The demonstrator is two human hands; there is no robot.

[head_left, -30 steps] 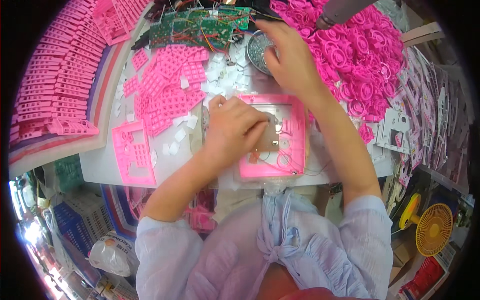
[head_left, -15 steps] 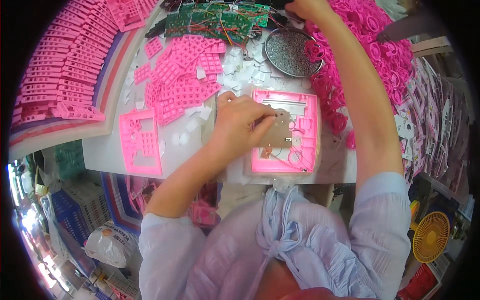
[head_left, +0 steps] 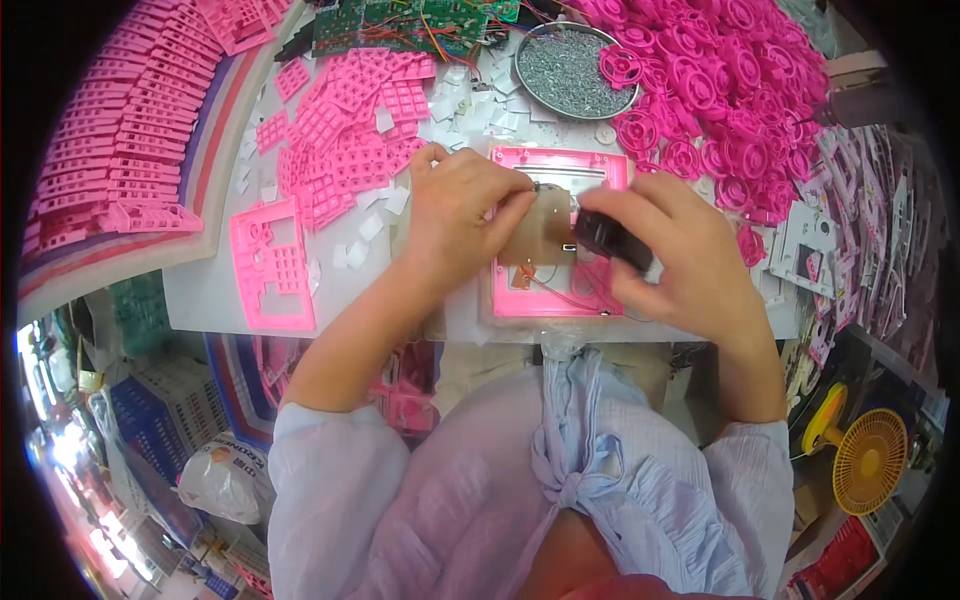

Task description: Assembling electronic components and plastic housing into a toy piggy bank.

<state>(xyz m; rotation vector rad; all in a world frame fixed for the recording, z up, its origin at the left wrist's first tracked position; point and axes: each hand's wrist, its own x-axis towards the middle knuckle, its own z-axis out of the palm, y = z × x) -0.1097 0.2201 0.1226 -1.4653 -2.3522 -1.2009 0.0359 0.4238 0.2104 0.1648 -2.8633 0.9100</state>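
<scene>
The pink plastic housing (head_left: 505, 305) lies on the table in front of me, with a brown circuit board (head_left: 535, 235) and thin wires inside it. Thumb and forefinger of my left hand (head_left: 465, 205) pinch at the board's upper left edge; whether a small part is also between them is hidden. From the right, my right hand (head_left: 690, 255) grips a thick black tool (head_left: 607, 238) over the board's right side. Its tip is blurred. Behind the housing stands a round dish (head_left: 575, 70) of small metal screws.
Pink keypad pieces (head_left: 345, 140) and white paper bits cover the table's left. A pink frame (head_left: 270, 265) lies nearer. Green circuit boards (head_left: 390, 28) sit at the back, pink rings (head_left: 705, 80) heap at the right, and stacked pink housings (head_left: 150, 130) fill the far left.
My right hand has come back from the far edge to the housing with the black tool in it. My left hand has stayed at the board. The whole view has shifted slightly.
</scene>
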